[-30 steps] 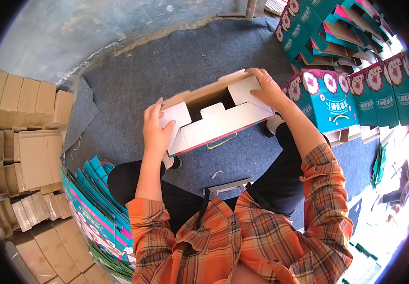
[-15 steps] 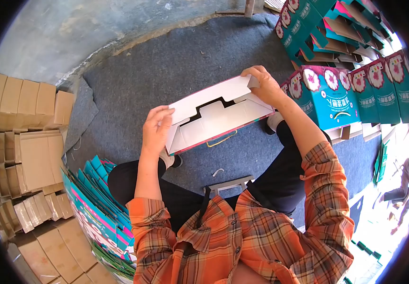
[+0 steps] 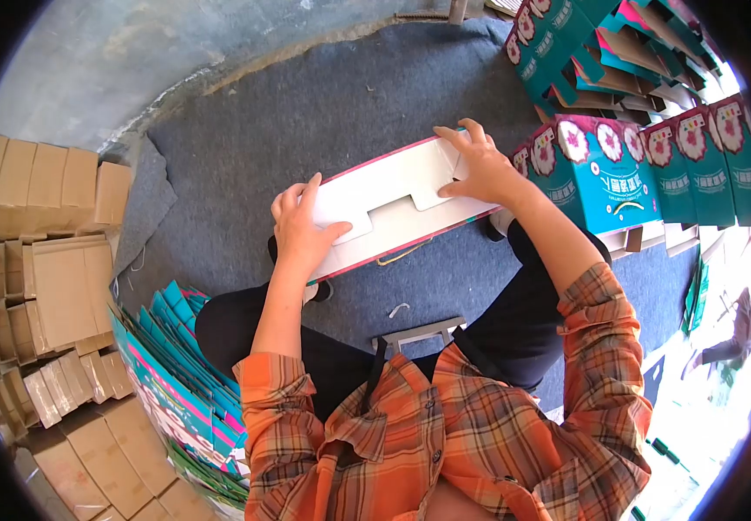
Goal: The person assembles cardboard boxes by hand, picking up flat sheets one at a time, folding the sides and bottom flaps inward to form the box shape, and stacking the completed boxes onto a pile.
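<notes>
A cardboard gift box lies between my knees with its white flap side up and pink-teal edges. Its two flaps meet at a stepped joint in the middle, where the dark gap no longer shows. My left hand grips the left end, thumb pressed on the white flap and fingers at the far edge. Around the right end my right hand has its fingers over the far edge and its thumb on the flap. Part of a yellow cord handle shows at the near side.
Flat teal printed boxes are stacked at my left knee, beside brown cartons. Finished-looking teal boxes stand at the right, with more piled behind. A grey frame-like object lies on the blue floor mat.
The box's white flaps have folded down and the dark opening between them has closed. Both hands have shifted from the flap edges to press with thumbs on top.
</notes>
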`<state>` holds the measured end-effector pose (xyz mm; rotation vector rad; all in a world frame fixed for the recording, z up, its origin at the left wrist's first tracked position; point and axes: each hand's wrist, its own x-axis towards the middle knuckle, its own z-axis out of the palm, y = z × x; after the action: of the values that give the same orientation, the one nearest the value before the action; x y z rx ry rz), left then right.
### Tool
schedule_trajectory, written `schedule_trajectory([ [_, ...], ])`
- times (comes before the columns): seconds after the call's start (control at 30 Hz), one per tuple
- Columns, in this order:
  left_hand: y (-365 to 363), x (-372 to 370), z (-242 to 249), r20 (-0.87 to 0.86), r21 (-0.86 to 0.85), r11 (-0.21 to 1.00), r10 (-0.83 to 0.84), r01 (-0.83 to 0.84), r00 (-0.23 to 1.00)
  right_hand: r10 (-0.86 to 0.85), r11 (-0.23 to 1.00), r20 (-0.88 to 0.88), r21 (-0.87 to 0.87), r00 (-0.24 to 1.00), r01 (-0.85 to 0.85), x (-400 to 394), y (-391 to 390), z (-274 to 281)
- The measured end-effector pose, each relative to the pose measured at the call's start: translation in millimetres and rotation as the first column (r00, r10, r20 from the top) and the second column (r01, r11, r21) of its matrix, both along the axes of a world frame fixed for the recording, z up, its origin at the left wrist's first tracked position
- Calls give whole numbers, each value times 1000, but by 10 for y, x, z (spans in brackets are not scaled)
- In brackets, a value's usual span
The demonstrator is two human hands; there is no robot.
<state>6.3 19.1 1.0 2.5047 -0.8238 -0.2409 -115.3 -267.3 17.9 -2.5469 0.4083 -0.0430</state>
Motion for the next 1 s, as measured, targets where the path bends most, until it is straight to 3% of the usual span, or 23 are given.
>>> schedule_trajectory([
  [0.07, -41, -28, 39, -22, 29, 999, 19, -19, 1000, -48, 987, -44, -156, 998, 41, 19, 72, -58],
  [0.27, -146, -93, 20, 120, 117, 988, 84, -98, 989, -128, 956, -50, -272, 991, 109, 92, 164, -129],
  [0.4, -166, -110, 5, 171, 137, 982, 104, -128, 980, -144, 945, -64, -306, 988, 117, 112, 178, -150],
  [0.5, -74, -31, -46, 161, 74, 994, 70, -83, 984, -137, 955, 61, -255, 989, 148, 101, 72, -211],
  [0.57, 97, 154, -212, 140, 18, 999, 41, -44, 989, -141, 989, 130, -29, 981, 146, 133, -188, -326],
  [0.6, 218, 289, -372, -17, -163, 973, 163, -164, 986, -216, 975, 224, 98, 950, 198, 132, -311, -417],
  [0.63, 258, 328, -390, -194, -316, 899, 251, -303, 948, -310, 929, 159, 259, 937, 263, 97, -427, -423],
  [0.67, 309, 319, -419, -195, -314, 899, 254, -306, 947, -390, 852, 78, 409, 918, 327, 50, -518, -443],
  [0.7, 345, 275, -333, -568, -289, 759, 355, -583, 743, -387, 852, 75, 410, 919, 325, -3, -533, -408],
  [0.73, 376, 237, -276, -845, -147, 585, 345, -797, 409, -444, 700, -202, 530, 873, 479, -66, -544, -364],
  [0.77, 427, 219, -372, -882, -65, 585, 345, -808, 321, -427, 513, -470, 577, 772, 635, -125, -556, -330],
  [0.8, 453, 171, -419, -881, -66, 585, 346, -808, 323, -426, 513, -469, 579, 773, 634, -194, -591, -504],
  [0.87, 469, 84, -499, -996, 62, 636, 89, -769, -6, -252, 380, -553, 698, 794, 607, -304, -654, -1012],
  [0.9, 552, 134, -588, -998, 67, 659, 48, -749, -47, -246, 486, -474, 694, 845, 531, -320, -616, -1018],
  [0.93, 646, 170, -660, -998, 65, 662, 49, -747, -43, -250, 484, -471, 696, 846, 530, -317, -572, -918],
  [1.0, 775, 209, -759, -994, -75, 720, -108, -690, -5, -182, 602, -361, 695, 915, 394, -309, -572, -631],
])
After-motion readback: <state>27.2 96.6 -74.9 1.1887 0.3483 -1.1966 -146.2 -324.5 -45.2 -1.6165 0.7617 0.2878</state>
